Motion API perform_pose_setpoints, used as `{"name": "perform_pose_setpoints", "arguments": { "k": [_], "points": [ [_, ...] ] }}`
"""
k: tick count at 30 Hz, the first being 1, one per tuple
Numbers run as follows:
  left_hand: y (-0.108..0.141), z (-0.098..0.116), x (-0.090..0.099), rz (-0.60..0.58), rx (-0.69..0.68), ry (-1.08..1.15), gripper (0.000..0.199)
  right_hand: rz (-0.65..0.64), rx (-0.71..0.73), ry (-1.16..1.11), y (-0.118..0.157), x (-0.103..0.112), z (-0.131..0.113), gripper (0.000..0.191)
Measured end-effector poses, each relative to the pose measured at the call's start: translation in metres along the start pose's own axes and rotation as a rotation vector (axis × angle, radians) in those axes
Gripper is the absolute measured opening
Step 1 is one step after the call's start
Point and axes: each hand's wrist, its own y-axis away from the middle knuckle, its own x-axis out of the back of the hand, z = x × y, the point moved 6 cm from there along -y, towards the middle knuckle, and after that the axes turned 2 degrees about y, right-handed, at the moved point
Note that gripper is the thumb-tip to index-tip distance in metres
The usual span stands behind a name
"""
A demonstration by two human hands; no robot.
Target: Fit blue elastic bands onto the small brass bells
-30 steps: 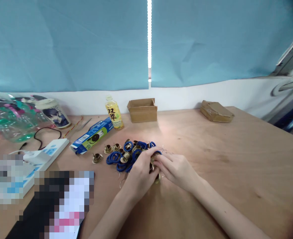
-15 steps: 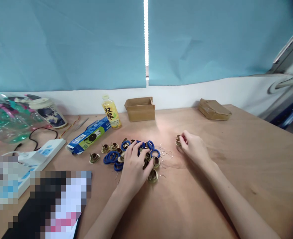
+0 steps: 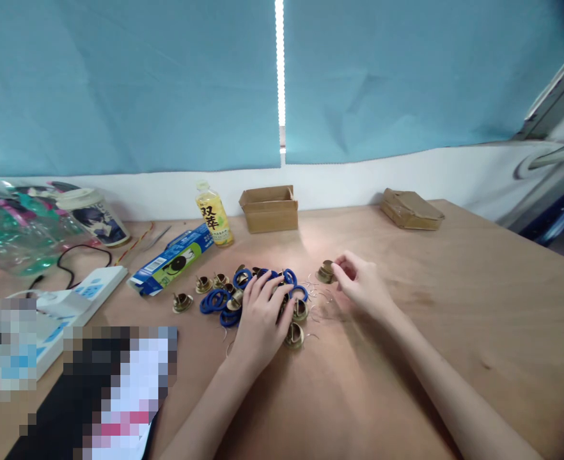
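My left hand (image 3: 264,316) lies with fingers spread over a heap of small parts, and what is under the palm is hidden. In the heap are blue rings (image 3: 215,301), brass-coloured round metal pieces (image 3: 294,335) with upright prongs, and thin wire rings (image 3: 318,291) at its right side. To the right, my right hand (image 3: 361,284) pinches a brass-coloured metal piece (image 3: 326,272) between thumb and fingers, close to the tabletop. A single brass-coloured piece (image 3: 182,302) sits apart at the heap's left.
Behind the heap stand a blue-green carton (image 3: 171,260), a yellow drink bottle (image 3: 216,217) and an open cardboard box (image 3: 271,212). A closed cardboard packet (image 3: 411,209) lies at the back right. On the left are a power strip (image 3: 83,297), a cup (image 3: 97,217) and a blurred-out dark flat object (image 3: 71,390).
My right hand has moved left toward the heap with the brass-coloured metal piece, which now shows more fully. My left hand has barely shifted.
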Motion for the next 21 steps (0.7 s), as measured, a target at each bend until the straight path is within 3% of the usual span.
{"name": "perform_pose_setpoints", "arguments": {
  "k": [6,12,15,19,21],
  "points": [
    [-0.002,0.005,0.005,0.041,-0.033,0.106,0.044,-0.273,-0.059,-0.559,0.014,-0.035,-0.025,0.028],
    [0.000,0.009,0.000,-0.006,-0.030,0.203,0.027,-0.393,-0.099,-0.737,0.020,-0.060,-0.024,0.034],
    [-0.002,0.005,0.006,0.047,0.021,0.198,0.025,-0.344,-0.052,-0.627,0.016,-0.062,-0.019,0.034],
    [-0.003,-0.009,0.020,0.180,0.141,0.160,0.029,-0.135,0.209,-0.088,0.014,-0.060,-0.022,0.018],
    [-0.004,-0.016,0.024,0.224,0.182,0.142,0.030,-0.093,0.306,0.095,0.016,-0.065,-0.024,0.014]
  ]
}}
